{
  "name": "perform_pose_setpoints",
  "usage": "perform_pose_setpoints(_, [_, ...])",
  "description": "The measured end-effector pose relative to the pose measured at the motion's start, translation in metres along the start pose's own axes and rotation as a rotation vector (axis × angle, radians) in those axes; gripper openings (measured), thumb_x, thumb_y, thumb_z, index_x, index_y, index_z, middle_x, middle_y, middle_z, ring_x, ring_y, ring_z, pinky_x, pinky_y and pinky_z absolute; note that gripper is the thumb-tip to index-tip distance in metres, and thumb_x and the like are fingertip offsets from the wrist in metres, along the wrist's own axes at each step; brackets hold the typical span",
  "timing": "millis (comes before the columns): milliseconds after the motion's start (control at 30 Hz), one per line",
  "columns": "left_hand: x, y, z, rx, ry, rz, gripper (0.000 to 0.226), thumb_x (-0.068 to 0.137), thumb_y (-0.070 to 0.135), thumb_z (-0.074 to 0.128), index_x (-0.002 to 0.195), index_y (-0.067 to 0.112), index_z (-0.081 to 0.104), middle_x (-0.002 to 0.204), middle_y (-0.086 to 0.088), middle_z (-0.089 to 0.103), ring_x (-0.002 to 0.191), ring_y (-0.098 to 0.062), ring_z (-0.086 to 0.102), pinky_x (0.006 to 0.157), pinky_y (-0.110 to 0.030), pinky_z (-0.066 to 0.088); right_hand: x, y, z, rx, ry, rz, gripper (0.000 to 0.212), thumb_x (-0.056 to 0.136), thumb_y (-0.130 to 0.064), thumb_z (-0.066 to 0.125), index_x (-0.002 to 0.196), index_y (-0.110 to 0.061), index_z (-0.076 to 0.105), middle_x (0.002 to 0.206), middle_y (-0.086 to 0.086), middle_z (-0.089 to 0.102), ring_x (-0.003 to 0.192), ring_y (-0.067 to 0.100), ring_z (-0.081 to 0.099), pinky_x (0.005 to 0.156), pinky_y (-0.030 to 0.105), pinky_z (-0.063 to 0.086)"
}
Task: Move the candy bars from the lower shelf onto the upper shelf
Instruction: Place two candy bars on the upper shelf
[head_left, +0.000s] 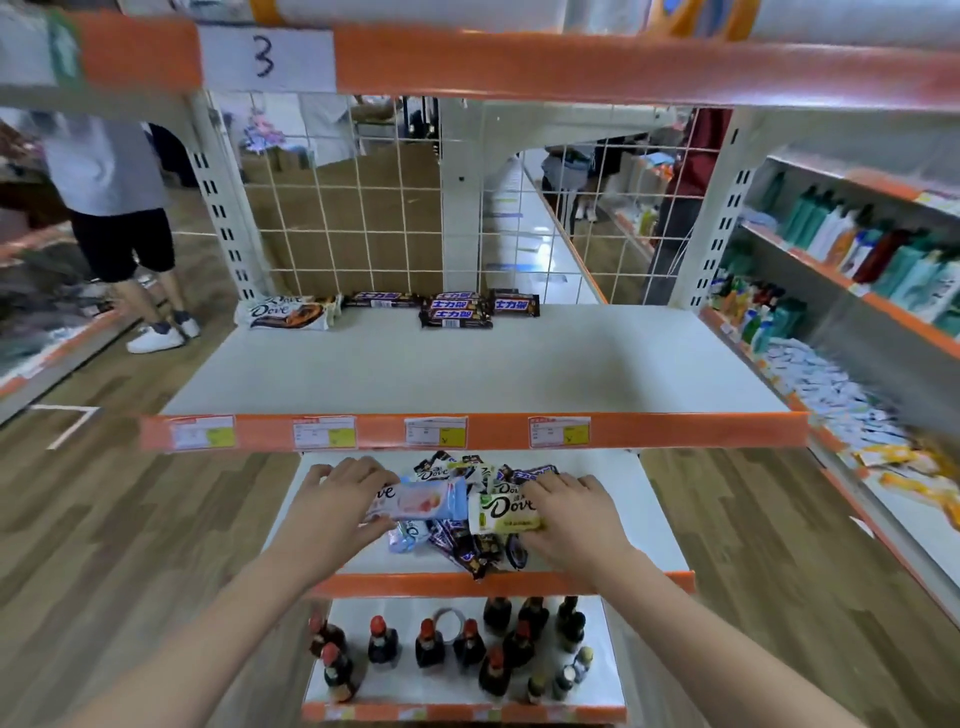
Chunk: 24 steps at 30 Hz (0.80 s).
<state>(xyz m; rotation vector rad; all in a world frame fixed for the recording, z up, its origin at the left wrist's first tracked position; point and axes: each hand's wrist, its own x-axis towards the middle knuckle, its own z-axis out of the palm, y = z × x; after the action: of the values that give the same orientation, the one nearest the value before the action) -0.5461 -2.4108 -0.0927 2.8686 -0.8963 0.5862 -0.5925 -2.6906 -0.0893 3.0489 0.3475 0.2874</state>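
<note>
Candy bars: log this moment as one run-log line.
left hand: grips pink bar | right hand: grips green bar | pile: on lower shelf | upper shelf: several bars at back

Left hand (340, 499) grips pink-and-blue Dove candy bar (422, 500) over pile of candy bars (470, 545) on white lower shelf (649, 540). Right hand (571, 512) grips yellow-green Dove candy bar (503, 513), just right of pink one. White upper shelf (467, 374) above pile: white Dove bars (283, 313) and dark brown bars (454, 309) at back. Dark bottles (467, 644) on shelf under pile.
</note>
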Motion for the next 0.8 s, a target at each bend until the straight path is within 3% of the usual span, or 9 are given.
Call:
perform_pose_setpoints(267, [0.015,-0.015,-0.032,0.030,0.066,-0.038,0.046,0.060,0.034,0.084,0.099,0.020,0.064,0.098,0.001,0.065,0.088,-0.024,0.065,0.066,-0.036,0.049,0.020,0.003,-0.047,-0.028,0.046,0.002,0.048,0.047,-0.047,0.084,0.085,-0.024,0.067,0.082,-0.003,0.068,0.076,0.020,0.068,0.063,0.035,0.053])
perform_pose_setpoints(433, [0.026,-0.025,-0.044,-0.026,0.105,-0.053,0.045,0.066,0.034,0.081,0.104,0.023,0.060,0.097,0.004,0.060,0.084,-0.022,0.061,0.067,-0.035,0.041,0.041,0.005,-0.067,-0.003,0.070,-0.052,0.041,0.075,-0.040,0.068,0.109,-0.017,0.062,0.100,0.003,0.064,0.091,0.027,0.062,0.078,0.037,0.045])
perform_pose_setpoints(667, [0.045,-0.046,-0.061,-0.040,0.131,-0.142,0.044,0.068,0.027,0.080,0.107,0.019,0.062,0.102,-0.001,0.061,0.091,-0.025,0.059,0.075,-0.040,0.040,0.080,0.005,-0.088,0.014,0.112,-0.090,0.043,0.088,-0.041,0.054,0.125,-0.021,0.050,0.121,0.000,0.055,0.110,0.022,0.053,0.091,0.035,0.037])
perform_pose_setpoints(800, [0.056,-0.065,-0.065,-0.020,0.127,-0.175,0.045,0.065,0.027,0.082,0.106,0.018,0.064,0.100,-0.002,0.062,0.090,-0.028,0.060,0.074,-0.041,0.042,0.103,0.002,-0.092,-0.016,0.151,-0.110,0.044,0.085,-0.043,0.060,0.121,-0.019,0.055,0.115,0.001,0.059,0.104,0.023,0.057,0.087,0.035,0.041])
